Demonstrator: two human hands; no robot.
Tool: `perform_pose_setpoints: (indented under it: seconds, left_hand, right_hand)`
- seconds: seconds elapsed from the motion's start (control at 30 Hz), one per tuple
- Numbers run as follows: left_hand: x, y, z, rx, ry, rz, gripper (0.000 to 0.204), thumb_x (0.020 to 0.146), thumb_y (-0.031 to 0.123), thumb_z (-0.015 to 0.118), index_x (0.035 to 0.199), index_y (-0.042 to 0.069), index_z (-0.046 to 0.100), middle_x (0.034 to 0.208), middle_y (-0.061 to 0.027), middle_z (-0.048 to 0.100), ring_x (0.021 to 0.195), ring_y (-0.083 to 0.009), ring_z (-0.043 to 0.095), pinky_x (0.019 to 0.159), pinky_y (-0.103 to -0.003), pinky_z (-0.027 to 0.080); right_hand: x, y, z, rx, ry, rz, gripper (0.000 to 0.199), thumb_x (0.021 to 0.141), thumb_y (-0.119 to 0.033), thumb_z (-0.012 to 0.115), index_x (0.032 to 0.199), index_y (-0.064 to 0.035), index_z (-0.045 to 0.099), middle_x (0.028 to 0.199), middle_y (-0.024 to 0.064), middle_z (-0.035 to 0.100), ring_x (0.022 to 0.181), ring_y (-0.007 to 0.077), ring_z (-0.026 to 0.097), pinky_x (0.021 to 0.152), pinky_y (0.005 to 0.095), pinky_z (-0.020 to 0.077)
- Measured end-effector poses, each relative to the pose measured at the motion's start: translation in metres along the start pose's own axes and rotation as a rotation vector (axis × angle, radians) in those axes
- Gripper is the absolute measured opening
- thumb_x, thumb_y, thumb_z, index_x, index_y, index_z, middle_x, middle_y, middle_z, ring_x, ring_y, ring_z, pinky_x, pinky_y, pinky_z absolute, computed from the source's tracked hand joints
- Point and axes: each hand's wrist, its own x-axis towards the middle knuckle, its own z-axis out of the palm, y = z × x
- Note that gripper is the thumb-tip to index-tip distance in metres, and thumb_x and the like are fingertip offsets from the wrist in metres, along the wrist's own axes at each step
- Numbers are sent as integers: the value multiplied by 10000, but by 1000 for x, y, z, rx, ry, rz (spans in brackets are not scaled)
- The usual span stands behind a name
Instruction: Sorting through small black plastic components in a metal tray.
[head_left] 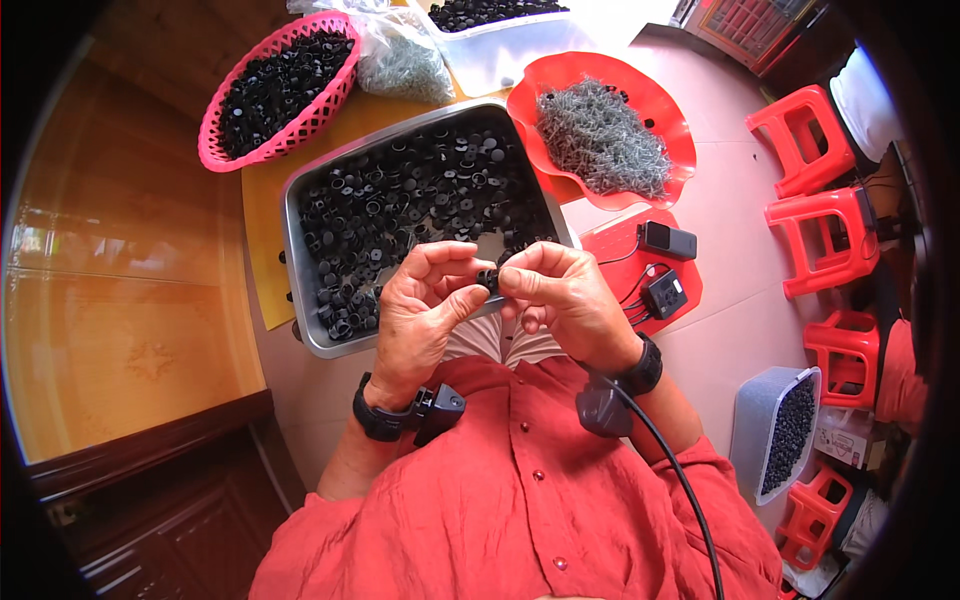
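Observation:
Both hands meet over the near edge of a metal tray [313,338] filled with small black round plastic parts [372,205]. My left hand [425,310] pinches a small black plastic part [488,281] between thumb and fingertips. Against its right side, the thumb and index finger of my right hand [575,300] are closed together. The right fingertips touch the same part; whether they also hold a second small piece is hidden. Each wrist carries a black strap, and the left one has a small black device [438,412] on it.
A red wavy-edged basin [680,130] of metal screws stands beyond the tray, right of a clear bag of screws [405,70]. A pink basket [212,130] and white bin [480,55] hold black parts. Black devices [665,240] sit on a red stool. A black cable [680,480] hangs by my right arm.

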Motion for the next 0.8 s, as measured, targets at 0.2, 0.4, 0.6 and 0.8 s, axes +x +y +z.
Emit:
perform_pose_setpoints:
  seconds: [0.2, 0.4, 0.6, 0.8]
  left_hand:
    - [0, 0, 2, 29, -6, 20, 376, 797, -52, 660, 1142, 24, 528, 1054, -68, 599, 991, -133, 586, 828, -239, 504]
    - [-1, -2, 3, 31, -22, 38, 391, 786, -75, 657, 1142, 22, 529, 1045, -65, 596, 993, -133, 584, 832, -246, 511]
    - [-3, -2, 4, 30, -15, 46, 395, 783, -83, 656, 1142, 23, 531, 1044, -67, 596, 988, -133, 585, 829, -247, 513]
    - [-3, -2, 3, 47, -15, 28, 384, 790, -89, 641, 1141, 24, 530, 1043, -76, 604, 971, -137, 597, 829, -246, 512]
  right_hand:
    - [-1, 0, -1, -9, 6, 19, 186, 845, -190, 681, 907, -34, 602, 809, 34, 639, 659, 92, 641, 493, 176, 475]
    - [-3, -2, -2, 24, -1, 77, 210, 848, -214, 679, 919, -34, 596, 806, 23, 623, 655, 91, 640, 483, 172, 473]
    - [-2, -2, -3, 59, -20, 110, 203, 857, -211, 667, 918, -36, 584, 798, 19, 615, 650, 97, 643, 480, 171, 478]
    - [-1, 1, -6, 41, -75, 61, 204, 862, -209, 660, 908, -26, 582, 813, 30, 609, 683, 88, 628, 492, 177, 484]
